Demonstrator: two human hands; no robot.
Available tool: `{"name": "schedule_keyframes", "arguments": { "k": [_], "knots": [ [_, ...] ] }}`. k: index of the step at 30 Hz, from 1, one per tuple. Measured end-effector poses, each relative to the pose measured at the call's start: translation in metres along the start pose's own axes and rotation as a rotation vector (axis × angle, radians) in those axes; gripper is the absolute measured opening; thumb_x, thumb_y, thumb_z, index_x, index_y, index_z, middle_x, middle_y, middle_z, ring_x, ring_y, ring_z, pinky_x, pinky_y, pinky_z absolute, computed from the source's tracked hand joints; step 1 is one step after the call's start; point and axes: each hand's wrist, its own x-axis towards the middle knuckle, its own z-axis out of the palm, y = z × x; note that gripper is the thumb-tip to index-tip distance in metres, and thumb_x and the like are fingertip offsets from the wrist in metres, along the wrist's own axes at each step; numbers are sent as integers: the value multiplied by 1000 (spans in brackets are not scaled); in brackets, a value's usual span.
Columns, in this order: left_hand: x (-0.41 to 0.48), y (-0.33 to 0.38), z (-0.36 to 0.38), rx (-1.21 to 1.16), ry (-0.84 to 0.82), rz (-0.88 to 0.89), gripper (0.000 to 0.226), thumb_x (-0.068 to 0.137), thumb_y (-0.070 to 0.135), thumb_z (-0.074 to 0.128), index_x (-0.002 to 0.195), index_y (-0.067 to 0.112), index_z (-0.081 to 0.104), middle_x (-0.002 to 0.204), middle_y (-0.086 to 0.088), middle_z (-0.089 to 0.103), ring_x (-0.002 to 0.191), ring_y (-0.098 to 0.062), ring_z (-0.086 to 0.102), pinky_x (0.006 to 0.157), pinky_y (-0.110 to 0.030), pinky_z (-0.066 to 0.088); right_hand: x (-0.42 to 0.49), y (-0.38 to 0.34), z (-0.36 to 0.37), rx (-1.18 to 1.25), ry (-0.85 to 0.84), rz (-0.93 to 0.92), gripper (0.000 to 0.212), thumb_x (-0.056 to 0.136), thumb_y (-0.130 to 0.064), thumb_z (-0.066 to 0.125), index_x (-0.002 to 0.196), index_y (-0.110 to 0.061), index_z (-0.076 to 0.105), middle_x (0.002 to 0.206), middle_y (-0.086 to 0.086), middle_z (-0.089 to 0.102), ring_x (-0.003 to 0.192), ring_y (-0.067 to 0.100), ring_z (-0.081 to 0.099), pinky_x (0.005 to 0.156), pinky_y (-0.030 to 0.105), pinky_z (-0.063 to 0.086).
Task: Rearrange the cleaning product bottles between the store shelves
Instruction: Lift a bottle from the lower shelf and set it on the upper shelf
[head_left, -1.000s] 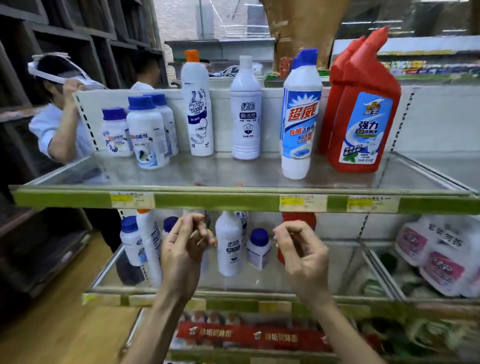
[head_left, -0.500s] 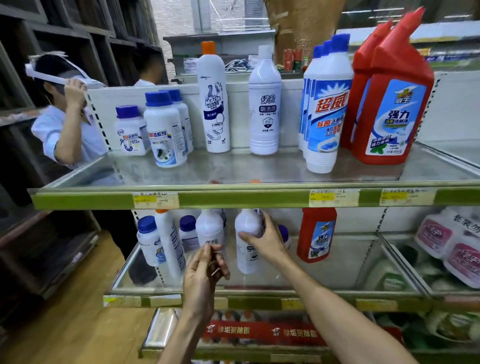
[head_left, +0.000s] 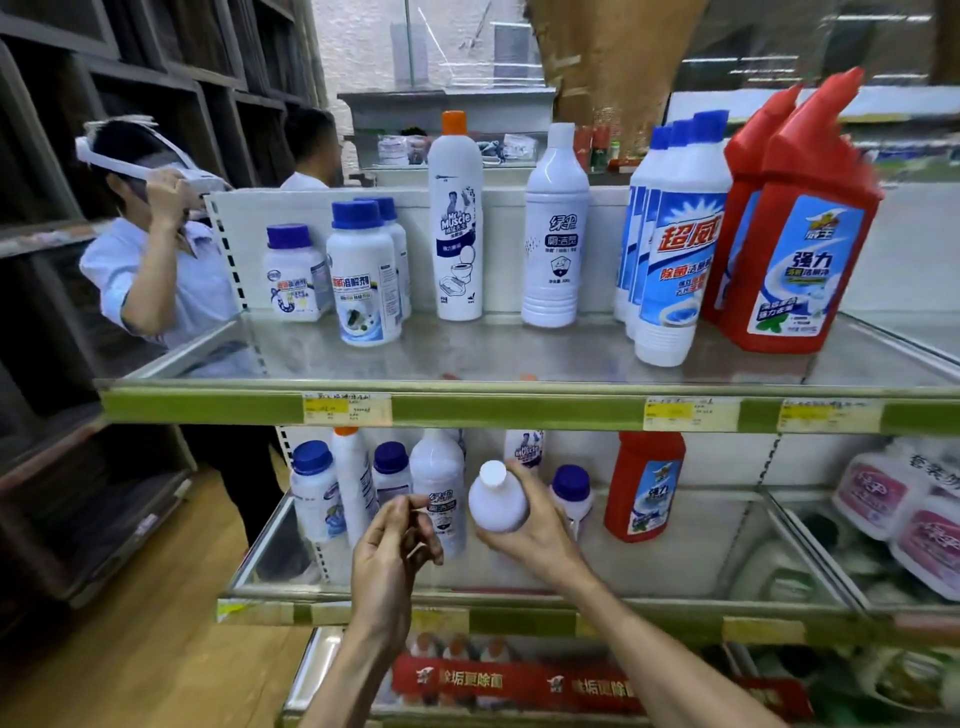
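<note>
Now R hand (head_left: 540, 540) grips tilted white bottle (head_left: 496, 506).

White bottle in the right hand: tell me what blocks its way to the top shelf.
Only the top shelf's green front edge, which runs just above the white bottle gripped by the right hand. The bottle must come outward first.

Bottles (head_left: 555, 228) on upper shelf (head_left: 519, 413)
</note>
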Motion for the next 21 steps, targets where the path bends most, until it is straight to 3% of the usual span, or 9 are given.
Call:
{"name": "schedule_keyframes", "arguments": {
  "k": [5,9,12,14,17,19,21],
  "knots": [
    [-3,3,1,22,32,22,30,104,23,44,96,6,66,65,-6,56,58,-18,51,56,-30,45,-27,-30,-26,23,-42,-129,83,67,-35,89,121,-72,37,126,-47,47,119,-17,45,96,5,36],
    [-9,9,9,55,22,77,29,99,29,49,94,5,66,66,-10,56,59,-20,51,56,-31,45,-45,-70,-56,125,-28,-208,79,61,-43,91,125,-59,47,123,-33,58,118,-3,57,97,15,48],
    [-15,15,20,64,6,92,35,89,37,54,95,6,68,71,-10,61,67,-23,52,63,-34,44,-47,-107,-83,216,28,-202,75,60,-31,96,121,-44,54,112,-19,67,105,3,66,84,22,57],
    [-20,21,32,91,-54,90,39,92,39,51,100,6,69,85,-13,69,79,-28,59,73,-38,48,-39,-135,-100,290,59,-201,63,66,-22,94,116,-33,57,104,-10,71,95,5,70,76,22,58],
    [-31,35,52,125,-171,82,39,99,38,41,104,12,70,100,-6,77,95,-20,69,86,-38,52,-21,-173,-120,394,91,-177,53,69,-34,91,111,-24,60,96,-6,74,84,5,72,72,25,59],
    [-38,44,65,53,-235,33,42,98,40,40,114,13,68,114,-8,75,108,-22,69,95,-46,52,-12,-192,-130,403,101,-164,49,74,-37,87,111,-17,60,91,-6,72,77,0,71,66,20,56],
    [-42,50,73,-46,-262,-19,50,98,43,41,125,6,61,126,-19,68,121,-36,61,104,-60,44,-6,-203,-139,397,108,-154,45,78,-36,83,111,-15,60,91,-7,70,73,-2,69,64,17,54]
  ]
}}
